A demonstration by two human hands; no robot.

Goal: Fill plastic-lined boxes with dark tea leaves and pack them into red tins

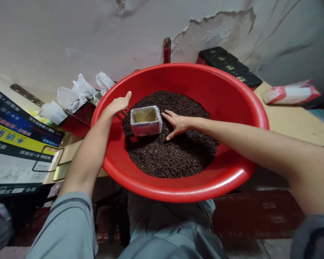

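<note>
A big red plastic basin [189, 192] holds a bed of dark, dry, twisted leaves [170, 158] that look like loose tea. On the leaves sits a small rectangular box [147, 127], pinkish outside and lined with clear plastic; its top is open and its inside looks bare. My left hand [121, 105] is at the box's left, thumb raised, its other fingers partly hidden behind the hand. To the right of the box, my right hand [176, 124] spreads its fingers low over the leaves, a small gap from the box, holding nothing.
Several black-lidded boxes [229, 64] stand behind the basin at right, near a red-and-white packet [291, 94] on the board. White plastic bags [79, 90] lie at the left beside a large printed carton [18, 140]. A peeling wall [151, 32] closes off the back.
</note>
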